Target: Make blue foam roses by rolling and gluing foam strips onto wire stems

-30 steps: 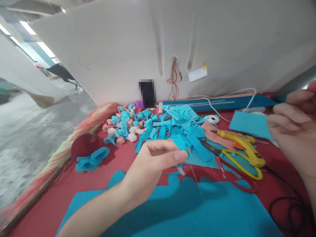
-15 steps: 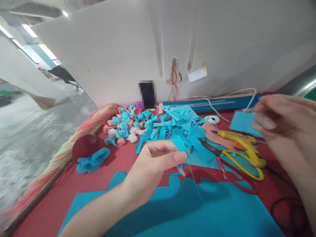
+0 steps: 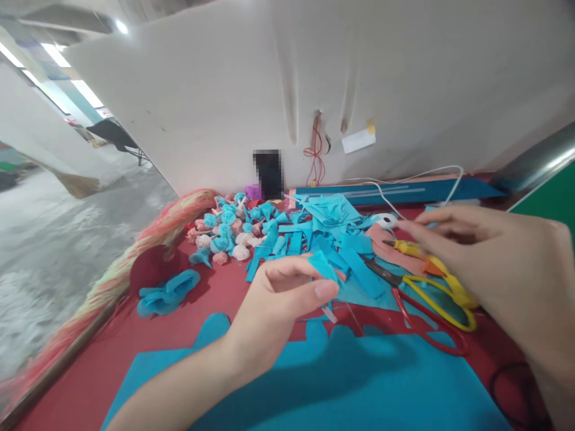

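Observation:
My left hand (image 3: 278,311) is near the middle, thumb and forefinger pinched on a small piece of blue crepe paper (image 3: 322,266). A fine thread (image 3: 354,318) shows just below that hand. My right hand (image 3: 489,257) is held up at the right, fingers curled and their tips close together; whatever lies between them is too small to make out. Behind it, partly hidden, is a yellow glue gun (image 3: 406,248). Scissors (image 3: 395,280) with red and yellow handles lie between my hands. A stack of blue strips (image 3: 332,212) lies beyond my left hand.
Blue and pink paper roses (image 3: 227,230) are heaped at the back left. A blue ruffled flower (image 3: 168,293) lies near a rope-like fringe (image 3: 148,239) along the left edge. A blue sheet (image 3: 314,383) covers the front. A white cable (image 3: 381,191) runs behind.
My right hand has moved left and slightly down, now covering part of the glue gun and the blue pad behind it. My left hand stays nearly in place with the paper.

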The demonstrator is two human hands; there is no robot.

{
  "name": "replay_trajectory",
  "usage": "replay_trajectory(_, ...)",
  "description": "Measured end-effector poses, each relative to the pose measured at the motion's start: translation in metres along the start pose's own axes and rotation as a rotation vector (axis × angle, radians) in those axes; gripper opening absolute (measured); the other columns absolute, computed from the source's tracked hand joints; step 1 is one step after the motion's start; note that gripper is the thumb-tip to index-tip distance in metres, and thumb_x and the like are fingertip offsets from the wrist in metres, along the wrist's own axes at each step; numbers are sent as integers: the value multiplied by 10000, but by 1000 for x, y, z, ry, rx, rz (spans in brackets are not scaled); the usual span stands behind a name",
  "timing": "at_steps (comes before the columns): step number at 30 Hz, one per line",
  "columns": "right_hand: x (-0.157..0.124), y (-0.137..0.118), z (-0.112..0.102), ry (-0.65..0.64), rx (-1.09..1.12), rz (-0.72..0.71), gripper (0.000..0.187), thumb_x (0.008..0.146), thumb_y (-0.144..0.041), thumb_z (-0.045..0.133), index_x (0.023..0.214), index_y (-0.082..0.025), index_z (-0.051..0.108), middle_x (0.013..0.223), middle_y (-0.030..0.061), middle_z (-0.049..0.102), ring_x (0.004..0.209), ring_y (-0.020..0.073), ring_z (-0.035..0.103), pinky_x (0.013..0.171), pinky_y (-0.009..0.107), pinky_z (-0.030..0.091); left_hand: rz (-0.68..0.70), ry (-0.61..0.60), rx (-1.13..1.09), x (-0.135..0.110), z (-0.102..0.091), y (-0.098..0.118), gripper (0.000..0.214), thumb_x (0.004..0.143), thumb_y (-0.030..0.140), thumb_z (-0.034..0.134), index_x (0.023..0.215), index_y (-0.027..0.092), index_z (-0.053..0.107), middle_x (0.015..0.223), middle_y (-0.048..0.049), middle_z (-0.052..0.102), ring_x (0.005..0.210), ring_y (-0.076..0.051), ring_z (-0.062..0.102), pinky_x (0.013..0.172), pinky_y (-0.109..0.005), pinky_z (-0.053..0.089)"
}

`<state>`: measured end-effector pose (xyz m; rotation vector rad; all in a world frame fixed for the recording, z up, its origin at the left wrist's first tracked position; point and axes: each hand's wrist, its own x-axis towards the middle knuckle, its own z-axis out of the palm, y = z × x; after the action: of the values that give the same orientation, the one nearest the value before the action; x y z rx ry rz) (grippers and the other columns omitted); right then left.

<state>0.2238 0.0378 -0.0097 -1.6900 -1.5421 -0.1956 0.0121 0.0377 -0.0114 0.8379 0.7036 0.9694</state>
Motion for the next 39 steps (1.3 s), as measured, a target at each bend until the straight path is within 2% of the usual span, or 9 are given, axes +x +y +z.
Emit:
replay_trajectory(3,-17,-24,-6,-91,263,-56,113,751,-380,563,805,-346,656,739,-66,714,579,146,661,446,212,505,88,-44,-7,0,-1,-2,164,540,312,818,556,206,695,576,52,595,535,-65,518,535,-211,476)
replay_trajectory(7,-34,-57,-11,-302,623,-35,165,741,-276,566,656,-383,658,597,-118,683,376,118,569,309,197,456,139,-131,-4,1,-1,-4,94,610,301,788,652,232,741,669,38,634,657,-76,571,585,-182,473)
replay_trajectory(11,-36,-70,-8,-431,856,102,195,680,-207,609,617,-378,679,527,-113,666,414,133,614,349,163,488,117,-141,-1,1,2,-4,102,619,306,782,608,214,738,615,32,587,631,-78,575,565,-186,450)
replay_trajectory(16,-31,-68,-6,-561,893,179,253,729,-286,530,501,-293,640,454,-48,613,357,115,540,304,158,414,58,-188,19,-1,1,-4,115,638,323,768,640,211,740,572,46,579,450,-45,503,537,-235,409)
replay_trajectory(20,-30,-66,-2,-644,949,256,292,739,-334,517,496,-287,672,349,-37,439,288,81,318,234,185,250,81,-220,115,0,-3,-4,111,688,344,732,674,234,734,534,42,617,539,-84,509,681,-269,415)
replay_trajectory(25,-32,-62,-1,-817,1097,386,259,708,-347,527,528,-313,709,325,-55,308,272,69,196,222,211,93,91,-253,215,2,-10,-4,153,705,374,712,630,241,715,561,37,651,611,-112,489,758,-285,402)
replay_trajectory(28,-31,-58,-3,-914,1134,448,236,694,-376,545,527,-314,700,324,-62,268,273,73,184,224,215,67,82,-235,238,1,-14,-4,182,692,371,721,574,235,693,586,17,666,691,-132,500,652,-255,414)
replay_trajectory(32,-29,-55,-2,-964,1127,490,235,676,-418,578,495,-298,669,375,-33,419,293,70,197,237,224,43,22,-216,252,0,-13,-2,166,671,372,732,588,232,702,528,-4,617,673,-140,479,436,-212,322)
replay_trajectory(39,-41,-52,1,-866,981,411,297,713,-513,567,549,-283,660,365,-33,419,299,104,319,240,233,175,44,-188,270,1,-10,2,135,641,392,746,606,262,741,559,-26,577,691,-152,476,429,-206,346)
